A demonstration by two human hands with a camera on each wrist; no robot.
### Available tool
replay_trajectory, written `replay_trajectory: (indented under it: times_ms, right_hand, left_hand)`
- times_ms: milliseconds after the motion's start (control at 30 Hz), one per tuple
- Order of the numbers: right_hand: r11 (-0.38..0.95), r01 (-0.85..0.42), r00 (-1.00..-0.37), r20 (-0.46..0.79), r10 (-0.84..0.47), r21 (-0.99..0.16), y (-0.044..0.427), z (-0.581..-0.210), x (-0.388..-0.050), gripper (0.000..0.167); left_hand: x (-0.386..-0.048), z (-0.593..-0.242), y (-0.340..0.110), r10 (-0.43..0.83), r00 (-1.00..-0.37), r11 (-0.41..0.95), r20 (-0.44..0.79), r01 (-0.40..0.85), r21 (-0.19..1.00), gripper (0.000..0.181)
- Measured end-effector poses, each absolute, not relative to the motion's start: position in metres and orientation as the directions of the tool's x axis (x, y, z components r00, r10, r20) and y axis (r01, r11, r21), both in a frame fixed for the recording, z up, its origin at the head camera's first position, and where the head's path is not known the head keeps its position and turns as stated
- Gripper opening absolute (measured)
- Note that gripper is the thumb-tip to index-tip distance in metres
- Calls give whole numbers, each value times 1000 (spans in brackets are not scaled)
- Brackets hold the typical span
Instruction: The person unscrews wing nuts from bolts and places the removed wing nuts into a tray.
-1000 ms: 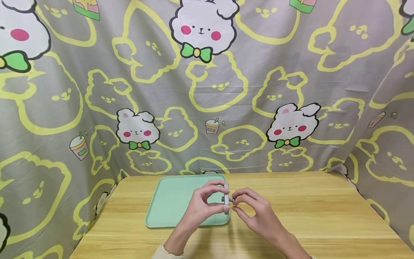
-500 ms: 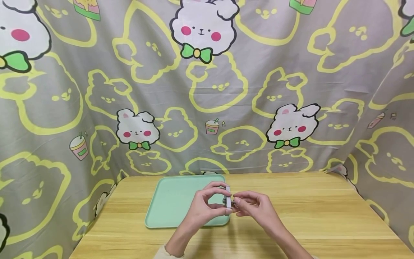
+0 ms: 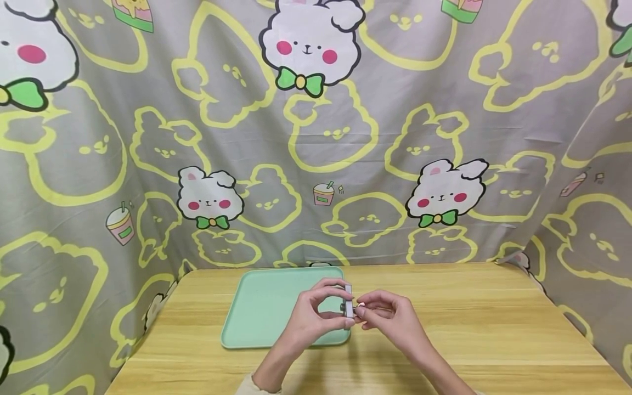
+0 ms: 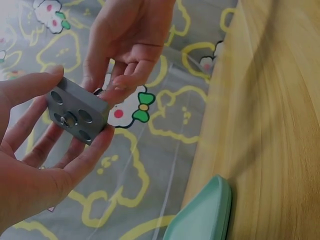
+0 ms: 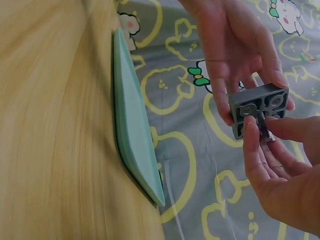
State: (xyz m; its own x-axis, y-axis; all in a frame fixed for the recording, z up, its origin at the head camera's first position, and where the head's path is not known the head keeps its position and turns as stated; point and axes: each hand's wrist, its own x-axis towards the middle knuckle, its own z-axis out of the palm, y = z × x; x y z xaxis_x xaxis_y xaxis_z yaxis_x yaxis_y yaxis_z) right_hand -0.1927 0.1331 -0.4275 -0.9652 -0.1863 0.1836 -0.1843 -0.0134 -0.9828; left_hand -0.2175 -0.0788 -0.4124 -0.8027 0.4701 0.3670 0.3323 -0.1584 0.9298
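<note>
My left hand [image 3: 308,314] grips a grey square block [image 4: 79,111] by its edges, above the right side of the tray. On one face the block shows several round holes, with a metal bolt [image 4: 68,120] through its middle. The other face, seen in the right wrist view, is hollow and ribbed, and a threaded shaft [image 5: 263,120] sticks out of it. At that shaft my right hand [image 3: 395,318] pinches a small shiny metal piece [image 3: 361,305] between thumb and fingers. The fingers partly cover the piece, so its exact shape is unclear.
A mint-green tray [image 3: 261,307] lies on the wooden table [image 3: 494,318], left of centre and partly behind my left hand. A grey curtain [image 3: 306,219] with rabbit prints hangs around the back and sides.
My right hand's fingers have closed in on the bolt's end and shifted their pinch. The left hand and block have moved slightly right and down; the tray has stayed put.
</note>
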Motion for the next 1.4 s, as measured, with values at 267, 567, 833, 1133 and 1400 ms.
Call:
replay_trajectory:
  times_ms: [267, 567, 833, 1133, 1400]
  right_hand:
    - [146, -472, -880, 457, -126, -869, 126, -433, -191, 11]
    - [297, -846, -515, 823, -239, -443, 126, -439, -199, 37]
    - [323, -906, -377, 869, -322, -273, 127, -439, -203, 12]
    - [250, -762, -644, 740, -193, -598, 129, -431, -194, 27]
    - [25, -292, -954, 290, -82, -956, 132, -420, -189, 26]
  left_hand:
    - [-219, -412, -83, 456, -823, -166, 340, 297, 940, 34]
    - [-220, -412, -86, 454, -823, -194, 341, 283, 939, 37]
    - [-221, -411, -88, 452, -828, -194, 331, 271, 943, 38]
    - [-220, -410, -87, 450, -821, -197, 350, 290, 936, 38]
    - [-218, -409, -84, 449, -822, -175, 350, 302, 937, 36]
